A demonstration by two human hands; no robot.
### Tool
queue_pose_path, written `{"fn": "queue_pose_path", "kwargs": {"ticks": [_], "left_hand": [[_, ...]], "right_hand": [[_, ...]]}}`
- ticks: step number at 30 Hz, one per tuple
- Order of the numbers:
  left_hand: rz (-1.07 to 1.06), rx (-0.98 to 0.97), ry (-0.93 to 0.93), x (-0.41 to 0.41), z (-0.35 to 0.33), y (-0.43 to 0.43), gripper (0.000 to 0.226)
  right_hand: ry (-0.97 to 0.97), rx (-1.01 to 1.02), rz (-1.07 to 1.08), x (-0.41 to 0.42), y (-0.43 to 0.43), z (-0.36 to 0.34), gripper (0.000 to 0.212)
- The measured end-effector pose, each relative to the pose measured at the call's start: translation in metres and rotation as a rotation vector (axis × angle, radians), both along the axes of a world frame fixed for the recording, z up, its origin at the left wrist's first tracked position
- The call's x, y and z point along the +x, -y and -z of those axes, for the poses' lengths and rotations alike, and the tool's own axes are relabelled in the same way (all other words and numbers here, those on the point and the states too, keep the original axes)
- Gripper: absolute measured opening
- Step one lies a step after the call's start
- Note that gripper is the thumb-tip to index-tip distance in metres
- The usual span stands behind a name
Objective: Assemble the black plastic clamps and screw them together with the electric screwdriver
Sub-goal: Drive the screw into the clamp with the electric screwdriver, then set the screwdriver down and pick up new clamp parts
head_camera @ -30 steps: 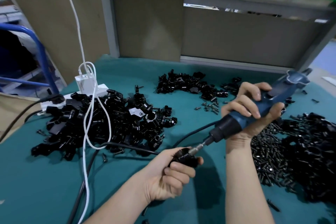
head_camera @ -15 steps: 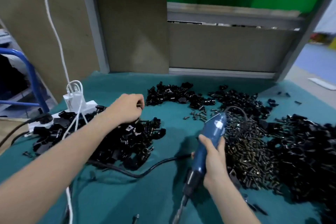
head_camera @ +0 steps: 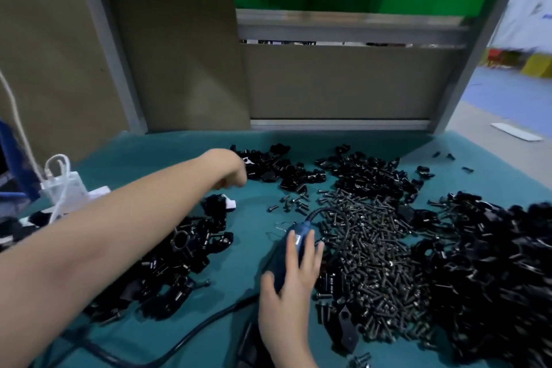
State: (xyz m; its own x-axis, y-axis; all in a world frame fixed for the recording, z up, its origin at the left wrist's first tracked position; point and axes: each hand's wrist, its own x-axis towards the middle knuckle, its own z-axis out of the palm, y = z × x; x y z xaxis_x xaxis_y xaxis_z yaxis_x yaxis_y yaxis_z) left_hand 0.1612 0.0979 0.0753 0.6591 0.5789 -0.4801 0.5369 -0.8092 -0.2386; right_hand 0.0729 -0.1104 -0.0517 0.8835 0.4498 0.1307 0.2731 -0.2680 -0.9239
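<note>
Fingers (head_camera: 309,248) of my right hand (head_camera: 291,287) lie nearly straight and spread across the blue plastic electric screwdriver (head_camera: 295,234), thumb out to its left side, so the hand rests on the tool rather than wrapping it. The screwdriver lies on the teal table mat (head_camera: 167,149), just beside the heap of small dark metal screws (head_camera: 370,251), and the dark cord (head_camera: 325,211) from its far end loops over that heap. My left hand (head_camera: 234,172) reaches to the far pile of black plastic clamp pieces (head_camera: 280,172). Its fingers curl downward at the pile's near edge, but the blur keeps me from telling whether they have anything in them. Under my left forearm sits another pile of black clamp parts (head_camera: 182,260), and a larger black pile (head_camera: 493,263) spreads right of the screws. At the left edge stands a white power strip with a white charger (head_camera: 64,185).
</note>
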Motion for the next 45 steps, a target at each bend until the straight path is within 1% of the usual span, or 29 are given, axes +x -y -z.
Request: {"fn": "queue_pose_path", "kwargs": {"ticks": [1, 2, 3, 4, 6, 8, 12, 14, 15, 17, 18, 19, 20, 22, 23, 25, 26, 27, 29, 32, 34, 39, 43, 45], "left_hand": [[0.067, 0.019, 0.142, 0.015, 0.008, 0.005, 0.028], [0.131, 0.009, 0.281, 0.029, 0.018, 0.01, 0.032], [0.164, -0.023, 0.388, 0.043, 0.029, 0.012, 0.041], [0.175, -0.053, 0.453, 0.055, 0.04, 0.014, 0.049], [0.192, -0.026, 0.467, 0.07, 0.061, 0.013, 0.054], [0.215, 0.064, 0.483, 0.077, 0.078, 0.007, 0.051], [0.288, 0.201, 0.623, 0.077, 0.105, 0.0, 0.042], [0.245, 0.25, 0.765, 0.076, 0.112, 0.0, 0.039], [0.17, 0.203, 0.888, 0.077, 0.113, 0.002, 0.037], [-0.017, 0.016, 1.121, 0.086, 0.104, 0.015, 0.032], [-0.044, -0.045, 1.169, 0.096, 0.096, 0.022, 0.033], [0.009, -0.048, 1.148, 0.108, 0.088, 0.029, 0.035], [0.111, -0.041, 1.081, 0.121, 0.079, 0.038, 0.036], [0.305, -0.019, 0.883, 0.144, 0.066, 0.057, 0.028], [0.359, -0.008, 0.762, 0.154, 0.063, 0.066, 0.028], [0.407, 0.036, 0.518, 0.165, 0.065, 0.08, 0.034], [0.422, 0.052, 0.439, 0.167, 0.068, 0.085, 0.031], [0.436, 0.063, 0.401, 0.169, 0.072, 0.087, 0.026], [0.464, 0.073, 0.409, 0.169, 0.074, 0.088, 0.022], [0.512, 0.06, 0.44, 0.162, 0.076, 0.088, 0.023], [0.504, 0.022, 0.432, 0.155, 0.076, 0.088, 0.025], [0.451, -0.076, 0.391, 0.136, 0.07, 0.082, 0.017], [0.468, -0.118, 0.468, 0.119, 0.061, 0.076, 0.03], [0.487, -0.14, 0.552, 0.11, 0.05, 0.07, 0.025]], "right_hand": [[-0.012, 0.006, 0.001, 0.0, 0.0, 0.0, 0.069], [-0.014, 0.01, 0.007, 0.0, 0.0, 0.0, 0.066], [-0.008, 0.017, 0.016, -0.001, 0.0, 0.0, 0.065], [0.002, 0.03, 0.028, -0.001, 0.0, 0.0, 0.064], [0.021, 0.067, 0.057, -0.002, -0.001, 0.001, 0.066], [0.047, 0.086, 0.075, -0.002, -0.002, 0.003, 0.066], [0.125, 0.12, 0.151, -0.001, -0.005, 0.008, 0.062], [0.135, 0.116, 0.172, -0.001, -0.007, 0.009, 0.064], [0.145, 0.111, 0.18, -0.001, -0.008, 0.01, 0.065], [0.23, 0.115, 0.224, 0.001, -0.01, 0.012, 0.066], [0.272, 0.12, 0.243, 0.002, -0.01, 0.013, 0.065], [0.277, 0.128, 0.248, 0.003, -0.01, 0.013, 0.064], [0.248, 0.135, 0.239, 0.002, -0.01, 0.013, 0.063], [0.186, 0.14, 0.203, 0.002, -0.009, 0.012, 0.063], [0.17, 0.139, 0.187, 0.002, -0.009, 0.012, 0.063], [0.154, 0.119, 0.17, 0.004, -0.009, 0.011, 0.063], [0.152, 0.107, 0.167, 0.004, -0.009, 0.011, 0.062], [0.152, 0.097, 0.163, 0.005, -0.009, 0.011, 0.062], [0.152, 0.085, 0.151, 0.006, -0.009, 0.011, 0.059], [0.168, 0.106, 0.162, 0.006, -0.009, 0.013, 0.057], [0.146, 0.108, 0.146, 0.005, -0.008, 0.013, 0.053], [0.101, 0.086, 0.108, 0.003, -0.006, 0.011, 0.051], [0.079, 0.066, 0.056, 0.004, -0.001, 0.008, 0.051], [0.077, 0.06, 0.042, 0.005, 0.001, 0.007, 0.052]]}}
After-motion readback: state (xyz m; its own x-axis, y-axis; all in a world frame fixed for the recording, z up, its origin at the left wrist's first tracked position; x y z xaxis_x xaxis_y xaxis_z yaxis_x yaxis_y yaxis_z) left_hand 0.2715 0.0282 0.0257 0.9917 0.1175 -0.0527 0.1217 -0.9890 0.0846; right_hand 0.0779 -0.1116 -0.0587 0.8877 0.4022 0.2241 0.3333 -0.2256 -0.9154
